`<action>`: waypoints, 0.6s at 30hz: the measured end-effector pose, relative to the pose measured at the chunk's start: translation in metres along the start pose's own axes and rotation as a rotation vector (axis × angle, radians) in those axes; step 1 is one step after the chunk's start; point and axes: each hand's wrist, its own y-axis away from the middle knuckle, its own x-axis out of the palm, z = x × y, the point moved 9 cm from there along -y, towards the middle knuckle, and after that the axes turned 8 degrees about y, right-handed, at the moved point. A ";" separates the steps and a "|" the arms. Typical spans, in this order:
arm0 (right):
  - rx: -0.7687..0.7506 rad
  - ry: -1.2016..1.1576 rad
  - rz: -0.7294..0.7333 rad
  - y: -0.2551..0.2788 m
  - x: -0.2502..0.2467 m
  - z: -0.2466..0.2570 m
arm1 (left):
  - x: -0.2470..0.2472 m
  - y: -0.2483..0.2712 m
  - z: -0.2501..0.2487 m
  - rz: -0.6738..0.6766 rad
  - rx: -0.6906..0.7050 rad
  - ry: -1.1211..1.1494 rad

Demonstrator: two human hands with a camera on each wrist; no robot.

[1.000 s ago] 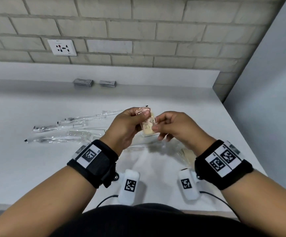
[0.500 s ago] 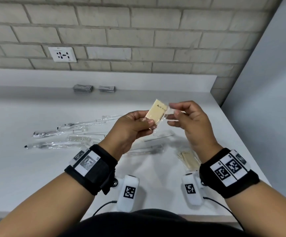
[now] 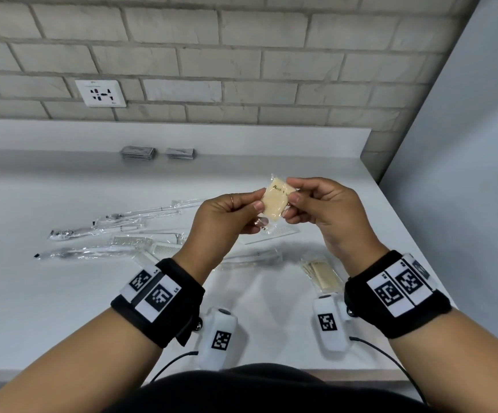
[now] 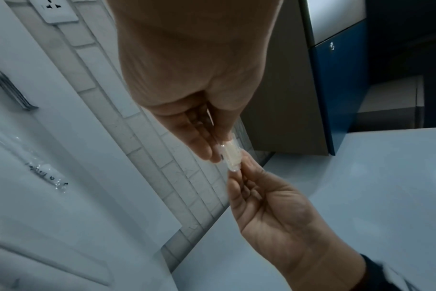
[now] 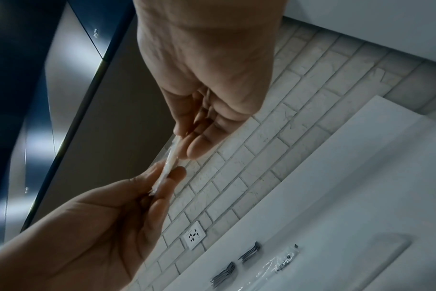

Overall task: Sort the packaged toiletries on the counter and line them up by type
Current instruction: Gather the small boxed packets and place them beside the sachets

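A cream bath soap packet [image 3: 276, 202] in clear wrap is held in the air above the white counter [image 3: 63, 308]. My left hand [image 3: 259, 205] pinches its left edge, and my right hand [image 3: 290, 194] pinches its right edge. Both wrist views show the soap packet [image 4: 231, 156] [image 5: 169, 167] edge-on between the fingertips of the two hands. On the counter to the left lie several clear-wrapped toothbrushes [image 3: 113, 222] and combs [image 3: 164, 248]. A second pack of cream soaps [image 3: 322, 274] lies under my right wrist.
Two small stacks of grey sachets [image 3: 139, 152] [image 3: 181, 152] sit at the back of the counter by the upstand. A wall socket [image 3: 100, 93] is in the brick wall. A grey side panel [image 3: 462, 174] bounds the counter on the right.
Both hands lifted the soap packet up and away from my body and turned its printed face toward me. My right hand closed back onto its right edge.
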 end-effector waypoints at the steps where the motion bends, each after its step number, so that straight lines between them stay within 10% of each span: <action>1: 0.000 0.014 -0.005 0.000 -0.001 0.000 | 0.001 0.000 0.001 0.007 0.006 -0.018; 14: 0.126 0.272 0.290 -0.001 -0.009 -0.009 | 0.025 -0.013 0.003 -0.009 0.015 -0.212; 18: 0.141 0.379 0.292 0.005 -0.015 -0.019 | 0.045 -0.017 -0.005 0.129 0.116 -0.622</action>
